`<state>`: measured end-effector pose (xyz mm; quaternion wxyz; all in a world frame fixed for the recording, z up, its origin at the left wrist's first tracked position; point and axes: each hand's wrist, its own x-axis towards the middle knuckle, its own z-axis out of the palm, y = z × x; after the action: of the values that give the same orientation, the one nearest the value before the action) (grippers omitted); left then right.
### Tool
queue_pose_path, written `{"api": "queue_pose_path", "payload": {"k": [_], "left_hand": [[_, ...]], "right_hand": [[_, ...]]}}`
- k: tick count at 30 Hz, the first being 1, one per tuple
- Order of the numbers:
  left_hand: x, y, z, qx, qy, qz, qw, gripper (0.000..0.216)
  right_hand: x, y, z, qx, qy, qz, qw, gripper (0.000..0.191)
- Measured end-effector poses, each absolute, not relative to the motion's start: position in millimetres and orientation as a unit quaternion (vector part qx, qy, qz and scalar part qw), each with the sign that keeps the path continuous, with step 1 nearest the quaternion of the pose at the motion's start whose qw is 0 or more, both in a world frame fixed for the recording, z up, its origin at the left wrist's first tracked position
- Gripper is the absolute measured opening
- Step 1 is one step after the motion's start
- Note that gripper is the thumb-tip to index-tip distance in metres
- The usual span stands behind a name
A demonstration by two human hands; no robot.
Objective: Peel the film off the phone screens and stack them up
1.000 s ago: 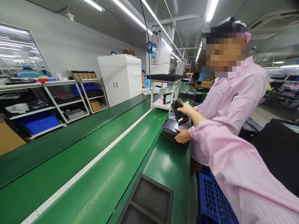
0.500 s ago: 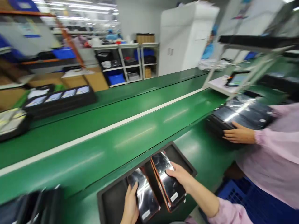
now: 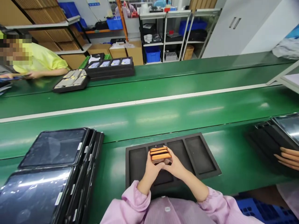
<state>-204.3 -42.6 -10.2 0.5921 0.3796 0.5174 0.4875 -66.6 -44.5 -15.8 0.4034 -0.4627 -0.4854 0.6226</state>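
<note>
Both hands grip a small stack of phones (image 3: 160, 154) with orange edges, turned so that the edges face me. My left hand (image 3: 152, 168) is closed around the stack's left side, and my right hand (image 3: 174, 166) around its right side, with the thumbs meeting in front. Beneath the hands lies a black tray (image 3: 191, 137) with several rectangular compartments. The compartments visible at its left and right ends hold nothing. The forearms and the stack hide part of the tray's middle.
On the left stand stacks of tablet-like black panels (image 3: 53, 146) with white labels. At the right, a co-worker's hand (image 3: 291, 158) touches more dark panels (image 3: 288, 124). Across the green bench (image 3: 158, 116) sit filled trays (image 3: 109, 73) and a person in yellow (image 3: 42, 57).
The phones, held apart in two hands before, are now together in one stack between both hands, raised edge-on. My view has swung left and downward.
</note>
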Motion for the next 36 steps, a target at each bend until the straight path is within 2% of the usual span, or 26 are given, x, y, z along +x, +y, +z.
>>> {"api": "queue_pose_path", "payload": {"k": [4, 6, 10, 13, 26, 32, 34, 36], "left_hand": [[-213.3, -39.8, -21.4, 0.466, 0.469, 0.454, 0.597, 0.11], [-214.5, -42.5, -27.0, 0.487, 0.457, 0.448, 0.594, 0.114], [-212.1, -47.9, -31.4, 0.51, 0.442, 0.46, 0.577, 0.095], [-210.9, -49.0, -30.8, 0.529, 0.445, 0.457, 0.56, 0.085], [-207.2, -34.4, -32.2, 0.595, 0.459, 0.466, 0.468, 0.073], [-208.5, -32.5, -33.7, 0.593, 0.451, 0.47, 0.473, 0.073], [-208.7, -33.0, -32.6, 0.58, 0.459, 0.47, 0.482, 0.074], [-207.3, -31.7, -31.1, 0.56, 0.462, 0.477, 0.495, 0.078]], "right_hand": [[-63.6, -42.8, -33.8, -0.445, -0.543, 0.574, 0.421, 0.072], [-63.3, -43.4, -42.2, -0.433, -0.569, 0.537, 0.448, 0.074], [-63.0, -47.0, -49.8, -0.411, -0.603, 0.493, 0.473, 0.06], [-61.8, -50.2, -49.0, -0.408, -0.609, 0.5, 0.462, 0.06], [-57.1, -46.1, -43.8, -0.438, -0.604, 0.506, 0.433, 0.07], [-54.1, -44.1, -46.6, -0.433, -0.621, 0.483, 0.439, 0.071], [-51.3, -42.1, -46.4, -0.45, -0.626, 0.487, 0.41, 0.071], [-50.3, -40.4, -40.9, -0.5, -0.63, 0.488, 0.339, 0.066]]}}
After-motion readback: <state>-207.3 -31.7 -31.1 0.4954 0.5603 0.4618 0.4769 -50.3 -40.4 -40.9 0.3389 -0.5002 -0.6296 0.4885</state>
